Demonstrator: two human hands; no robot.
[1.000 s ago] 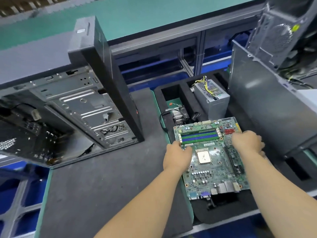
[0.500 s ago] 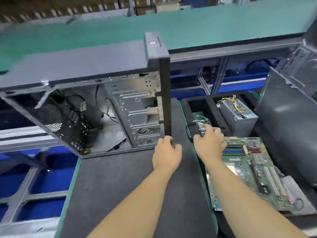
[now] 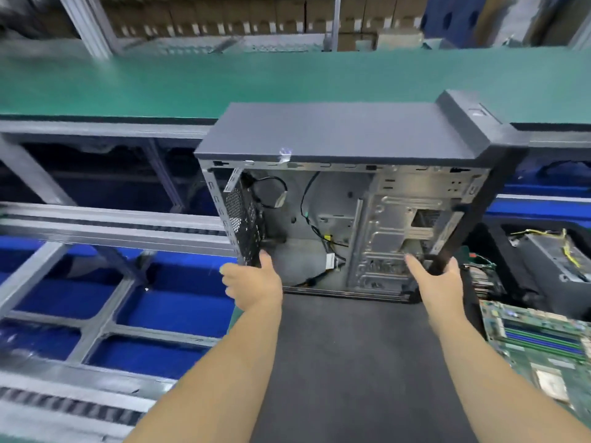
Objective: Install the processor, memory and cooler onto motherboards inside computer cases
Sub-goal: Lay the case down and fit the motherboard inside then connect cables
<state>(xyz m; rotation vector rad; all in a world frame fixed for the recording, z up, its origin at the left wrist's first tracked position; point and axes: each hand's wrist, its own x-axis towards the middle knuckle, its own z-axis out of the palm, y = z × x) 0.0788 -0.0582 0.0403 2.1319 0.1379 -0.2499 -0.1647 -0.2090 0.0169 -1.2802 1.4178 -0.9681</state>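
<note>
An open dark grey computer case (image 3: 335, 132) stands on the black mat (image 3: 351, 362), its bare metal inside and loose cables facing me. My left hand (image 3: 254, 284) grips the case's rear lower corner by the perforated back panel. My right hand (image 3: 439, 281) grips the lower end of the black front bezel. A green motherboard (image 3: 540, 346) with memory sticks and a processor lies at the right edge. A cooler (image 3: 483, 276) sits just behind it, partly hidden.
A power supply (image 3: 556, 254) with yellow wires sits in a black foam tray at the right. Blue bins under a grey metal frame (image 3: 105, 314) fill the left. A green conveyor belt (image 3: 224, 81) runs across behind the case.
Both hands left the motherboard and took hold of the case. The view swung left, and the case now faces me squarely instead of standing angled at the left.
</note>
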